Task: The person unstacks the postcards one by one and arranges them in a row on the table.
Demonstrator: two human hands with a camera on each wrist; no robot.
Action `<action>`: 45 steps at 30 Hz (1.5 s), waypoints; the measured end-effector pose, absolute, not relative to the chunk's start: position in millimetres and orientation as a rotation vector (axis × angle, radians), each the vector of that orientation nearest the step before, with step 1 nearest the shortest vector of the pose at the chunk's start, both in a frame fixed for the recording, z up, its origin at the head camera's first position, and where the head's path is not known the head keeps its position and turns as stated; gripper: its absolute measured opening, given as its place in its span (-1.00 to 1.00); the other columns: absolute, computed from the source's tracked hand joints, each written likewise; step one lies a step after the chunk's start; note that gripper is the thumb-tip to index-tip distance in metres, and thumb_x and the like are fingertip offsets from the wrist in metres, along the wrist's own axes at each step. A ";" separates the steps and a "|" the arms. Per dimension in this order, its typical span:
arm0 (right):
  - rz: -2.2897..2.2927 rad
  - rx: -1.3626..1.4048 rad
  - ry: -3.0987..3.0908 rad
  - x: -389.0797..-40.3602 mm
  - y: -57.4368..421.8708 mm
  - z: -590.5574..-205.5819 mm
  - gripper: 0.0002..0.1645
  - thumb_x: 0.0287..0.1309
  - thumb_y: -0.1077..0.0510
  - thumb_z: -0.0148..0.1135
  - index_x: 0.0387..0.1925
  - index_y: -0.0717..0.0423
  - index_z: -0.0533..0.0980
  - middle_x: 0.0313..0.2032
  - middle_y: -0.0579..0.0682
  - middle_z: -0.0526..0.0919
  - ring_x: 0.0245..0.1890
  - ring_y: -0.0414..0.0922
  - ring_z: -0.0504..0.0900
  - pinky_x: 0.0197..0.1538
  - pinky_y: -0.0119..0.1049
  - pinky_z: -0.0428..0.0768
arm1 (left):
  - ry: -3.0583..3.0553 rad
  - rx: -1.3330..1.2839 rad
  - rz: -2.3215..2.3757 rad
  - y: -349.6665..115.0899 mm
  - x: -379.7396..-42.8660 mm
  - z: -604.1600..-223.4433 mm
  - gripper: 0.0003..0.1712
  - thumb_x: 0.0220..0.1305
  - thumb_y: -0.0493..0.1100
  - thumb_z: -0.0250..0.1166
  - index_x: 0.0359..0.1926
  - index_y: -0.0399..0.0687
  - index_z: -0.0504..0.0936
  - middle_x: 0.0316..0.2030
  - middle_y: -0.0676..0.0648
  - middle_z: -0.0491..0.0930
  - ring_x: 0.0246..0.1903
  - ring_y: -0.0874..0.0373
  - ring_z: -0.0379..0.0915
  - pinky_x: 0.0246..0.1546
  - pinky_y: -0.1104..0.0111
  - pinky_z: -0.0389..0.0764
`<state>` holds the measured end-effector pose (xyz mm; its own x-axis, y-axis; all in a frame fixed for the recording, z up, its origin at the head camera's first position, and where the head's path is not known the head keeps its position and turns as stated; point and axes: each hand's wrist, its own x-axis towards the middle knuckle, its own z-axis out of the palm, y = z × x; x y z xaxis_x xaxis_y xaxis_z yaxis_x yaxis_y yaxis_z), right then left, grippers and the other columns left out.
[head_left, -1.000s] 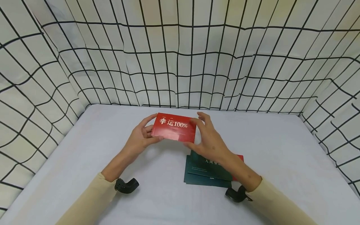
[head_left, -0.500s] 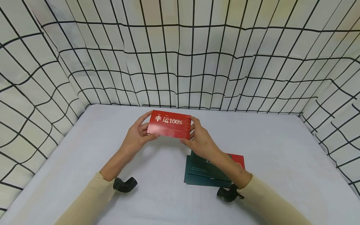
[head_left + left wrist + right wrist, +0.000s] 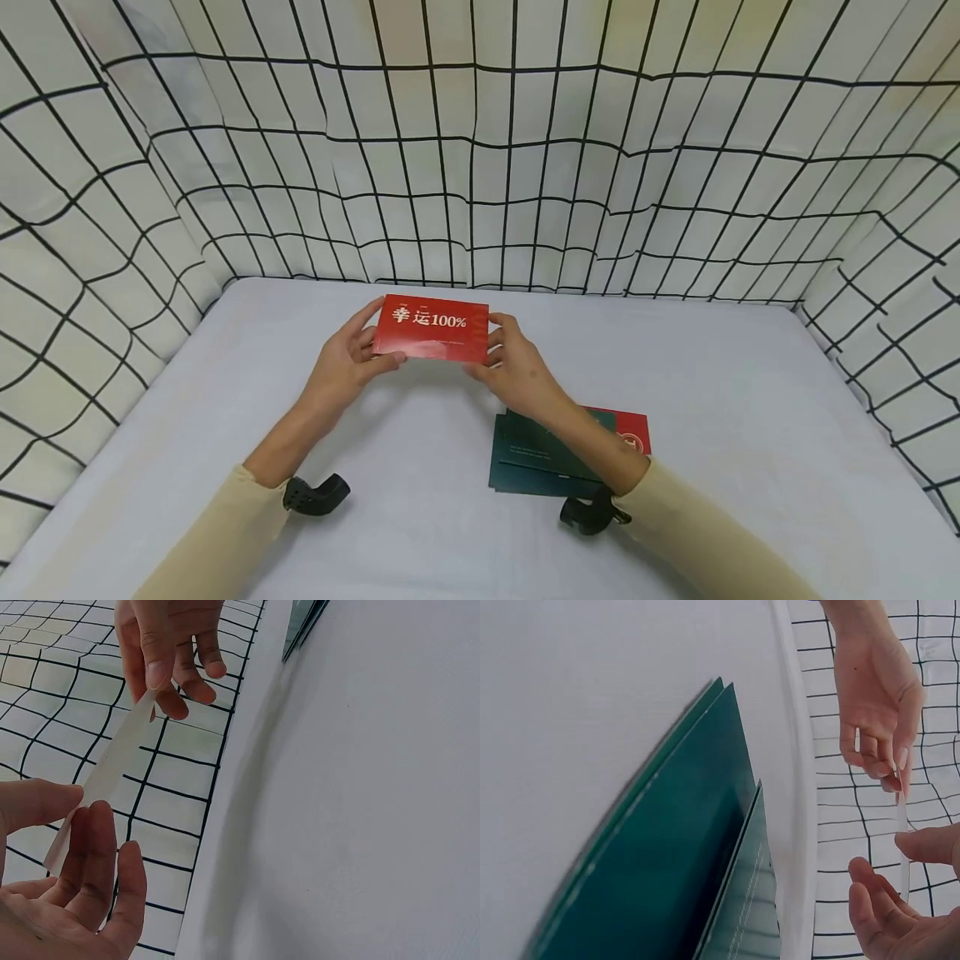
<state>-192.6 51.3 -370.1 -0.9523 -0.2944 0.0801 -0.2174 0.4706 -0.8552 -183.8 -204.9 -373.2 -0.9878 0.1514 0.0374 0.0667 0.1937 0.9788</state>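
Looks like you're at the hold-up step, left hand (image 3: 337, 368) and right hand (image 3: 522, 373) pinching the card (image 3: 431, 331) endwise, so moving it probably needs both in sync

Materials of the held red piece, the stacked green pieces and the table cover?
Red piece: likely coated paper or card, semi-gloss; thin, white-printed, pale sheen low on its face.
Green pieces: probably stiff paper or card, glossy; crisp thin edges and reflections in the right wrist view.
Table cover: white, matte, perhaps cloth; softly rounded edge, weave unclear.
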 end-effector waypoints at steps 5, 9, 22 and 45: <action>-1.555 -0.431 2.552 -192.8 45.1 -371.8 -0.08 0.30 0.24 0.40 0.53 0.20 0.12 0.11 0.14 0.66 -0.01 -0.02 0.73 -0.05 -0.16 0.81 | 2.397 0.200 1.925 -211.3 -181.0 -371.1 0.03 0.41 -0.24 0.36 0.69 0.15 -0.05 0.42 -0.31 0.43 -0.06 0.44 0.61 0.00 0.60 0.67; -1.575 -0.407 2.512 -193.1 39.9 -372.2 -0.13 0.31 0.24 0.39 0.50 0.16 0.15 0.10 0.11 0.68 -0.01 -0.03 0.73 -0.05 -0.17 0.80 | 2.418 0.179 1.917 -217.1 -179.7 -371.1 0.02 0.42 -0.21 0.35 0.69 0.15 -0.05 0.43 -0.30 0.42 -0.06 0.45 0.61 -0.01 0.60 0.67; -1.591 -0.435 2.412 -193.4 24.5 -373.6 -0.17 0.36 0.15 0.35 0.55 0.10 0.21 0.11 0.07 0.62 -0.07 -0.12 0.68 -0.12 -0.26 0.77 | 2.519 0.077 1.846 -238.0 -173.7 -372.1 0.00 0.46 -0.07 0.33 0.69 0.12 -0.09 0.46 -0.31 0.38 -0.09 0.50 0.61 -0.03 0.58 0.68; -1.797 -0.362 2.044 -199.1 -9.4 -375.8 -0.24 0.36 0.21 0.31 0.52 0.10 0.31 0.23 0.17 0.64 0.04 -0.05 0.73 0.14 -0.11 0.76 | 2.613 -0.095 1.775 -275.2 -167.8 -377.8 0.00 0.47 -0.03 0.32 0.69 -0.03 -0.08 0.42 -0.28 0.42 -0.15 0.53 0.66 -0.08 0.60 0.70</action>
<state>-199.1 -9.4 -375.8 -0.8894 -0.4409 -0.1212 0.0638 0.1428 -0.9877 -167.8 -275.2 -377.8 -0.9980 -0.0605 -0.0181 -0.0391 0.3674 0.9293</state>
